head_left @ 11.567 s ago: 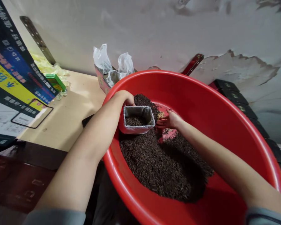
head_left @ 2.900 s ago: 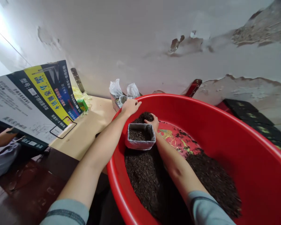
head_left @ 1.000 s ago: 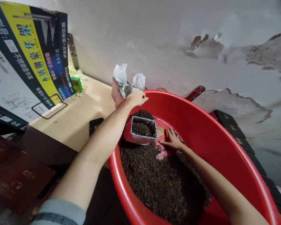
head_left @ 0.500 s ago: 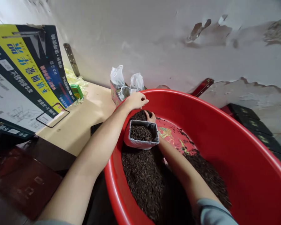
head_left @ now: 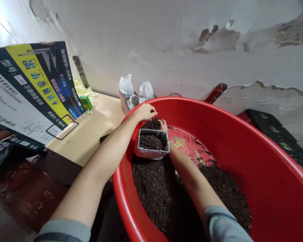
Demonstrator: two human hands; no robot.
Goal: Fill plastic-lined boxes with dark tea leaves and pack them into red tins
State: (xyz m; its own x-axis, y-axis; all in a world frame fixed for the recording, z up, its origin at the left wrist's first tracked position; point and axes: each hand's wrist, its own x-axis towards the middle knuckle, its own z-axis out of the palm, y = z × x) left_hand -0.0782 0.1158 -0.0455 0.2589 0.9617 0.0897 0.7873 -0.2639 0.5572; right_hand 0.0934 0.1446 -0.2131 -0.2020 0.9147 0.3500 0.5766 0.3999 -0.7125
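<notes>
A large red basin (head_left: 244, 141) holds a heap of dark loose tea leaves (head_left: 154, 188). A small foil-lined box (head_left: 152, 144), partly filled with the leaves, stands in the basin near its far left rim. My left hand (head_left: 146, 112) lies over the basin's rim just behind the box, fingers curled on the rim. My right hand (head_left: 163, 125) is at the box's far right corner, by the leaves heaped behind it; its fingers are mostly hidden by the box.
Behind the basin stands another small box with a clear plastic liner (head_left: 131, 95) on a tan table (head_left: 91, 129). A big printed carton (head_left: 27, 94) leans at the left, a small green box (head_left: 86, 102) beside it. Black boxes (head_left: 275, 126) are stacked at the right.
My right hand left the basin floor and went to the far side of the box, behind its right corner. My left hand stayed on the rim.
</notes>
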